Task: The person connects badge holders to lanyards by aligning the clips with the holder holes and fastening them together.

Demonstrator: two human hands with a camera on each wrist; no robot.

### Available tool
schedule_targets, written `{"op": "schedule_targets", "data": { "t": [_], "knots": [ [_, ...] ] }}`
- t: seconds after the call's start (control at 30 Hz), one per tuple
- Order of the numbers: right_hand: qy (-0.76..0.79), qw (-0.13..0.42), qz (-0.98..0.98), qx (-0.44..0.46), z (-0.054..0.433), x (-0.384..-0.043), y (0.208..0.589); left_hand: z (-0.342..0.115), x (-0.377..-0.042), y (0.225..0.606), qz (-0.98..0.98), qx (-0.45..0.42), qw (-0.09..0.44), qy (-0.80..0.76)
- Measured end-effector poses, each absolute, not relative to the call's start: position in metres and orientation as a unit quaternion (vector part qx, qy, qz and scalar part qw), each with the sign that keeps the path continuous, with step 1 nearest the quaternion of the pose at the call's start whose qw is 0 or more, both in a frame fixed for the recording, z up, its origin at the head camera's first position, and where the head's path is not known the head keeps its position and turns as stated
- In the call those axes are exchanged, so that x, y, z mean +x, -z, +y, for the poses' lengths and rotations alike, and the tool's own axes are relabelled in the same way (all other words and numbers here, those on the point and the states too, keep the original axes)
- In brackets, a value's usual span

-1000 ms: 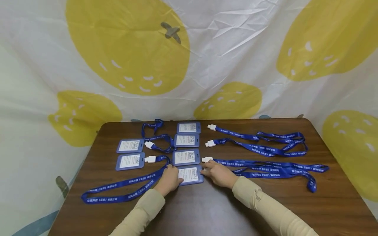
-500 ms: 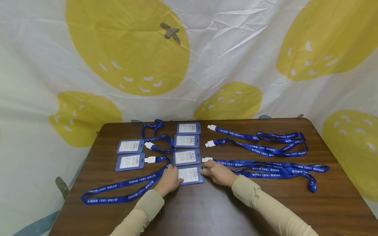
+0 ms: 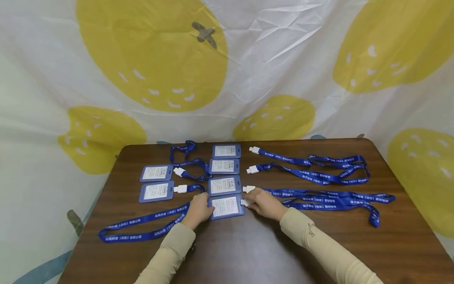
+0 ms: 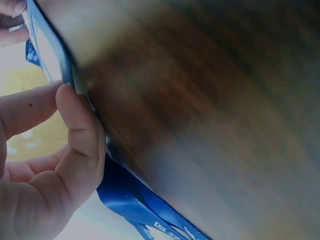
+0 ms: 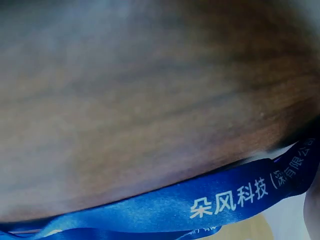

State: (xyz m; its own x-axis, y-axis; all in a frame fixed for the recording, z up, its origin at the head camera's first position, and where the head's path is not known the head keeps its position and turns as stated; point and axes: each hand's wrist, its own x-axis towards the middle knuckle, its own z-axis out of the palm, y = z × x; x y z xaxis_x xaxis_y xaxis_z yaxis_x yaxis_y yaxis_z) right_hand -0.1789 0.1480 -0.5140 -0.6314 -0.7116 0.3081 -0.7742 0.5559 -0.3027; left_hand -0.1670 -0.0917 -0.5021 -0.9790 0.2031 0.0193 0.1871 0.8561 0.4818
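The nearest blue badge holder (image 3: 226,206) lies flat at the front of the middle column. My left hand (image 3: 197,210) pinches its left end between thumb and finger; the left wrist view shows these fingertips (image 4: 67,92) at the holder's edge (image 4: 59,52). My right hand (image 3: 266,204) pinches a white lanyard clip (image 3: 245,202) right at the holder's slotted end. Whether clip and slot are joined I cannot tell. From under the right hand a blue lanyard (image 3: 312,206) runs right; in the right wrist view its printed strap (image 5: 225,197) shows, the fingers mostly hidden.
Above it in the column lie more badge holders (image 3: 224,186). Two holders (image 3: 156,191) with lanyards (image 3: 124,237) lie at left. Another white clip (image 3: 249,189) sits just beyond my right fingers, and further lanyards (image 3: 315,176) stretch right. A patterned curtain (image 3: 269,71) hangs behind the table (image 3: 227,252).
My left hand has drawn back slightly left, and its thumb has moved from the card's face to the left edge. The white clip in my right hand shows more clearly at the slot.
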Motion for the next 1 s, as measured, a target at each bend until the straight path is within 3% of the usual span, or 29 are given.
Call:
{"op": "schedule_targets", "data": {
  "t": [0.37, 0.7, 1.0],
  "knots": [
    [-0.166, 0.076, -0.900, 0.395, 0.144, -0.178, 0.516, -0.083, -0.160, 0.497, 0.966, 0.123, 0.056, -0.222],
    [-0.164, 0.119, -0.885, 0.420, 0.134, -0.179, 0.519, -0.079, -0.155, 0.505, 0.976, 0.157, 0.039, -0.149],
    [-0.138, 0.133, -0.873, 0.449, 0.134, -0.180, 0.520, -0.077, -0.156, 0.498, 0.973, 0.178, 0.061, -0.136]
  ]
}}
